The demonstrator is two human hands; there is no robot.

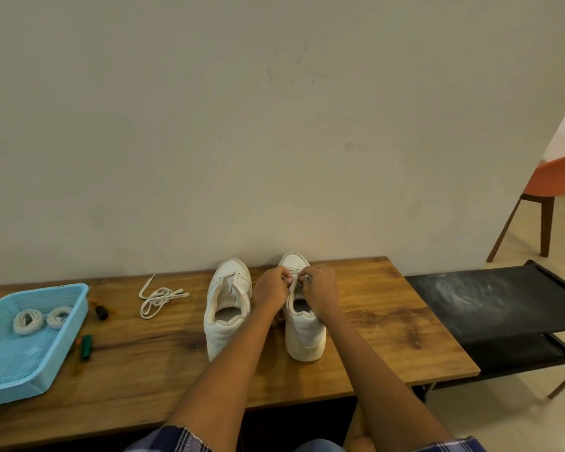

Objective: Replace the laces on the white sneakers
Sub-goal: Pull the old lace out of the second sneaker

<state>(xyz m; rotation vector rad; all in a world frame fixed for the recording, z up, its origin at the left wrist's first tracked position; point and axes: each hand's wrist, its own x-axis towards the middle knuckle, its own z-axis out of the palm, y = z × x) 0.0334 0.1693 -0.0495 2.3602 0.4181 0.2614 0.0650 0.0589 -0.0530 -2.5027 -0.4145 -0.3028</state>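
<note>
Sneaker lace [295,279] between both curled grips

Orange chair [558,177], black rack [490,305]

Wooden table [388,324] grainy with a low sheen; sneakers [227,308] matt white, smooth; woven cloth lace [159,296]; perforated plastic basket [0,380]; black fabric bench [490,298], dusty.

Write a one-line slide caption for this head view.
Both hands, left hand and right hand, work the lace on the right sneaker; a removed lace lies left.
</note>
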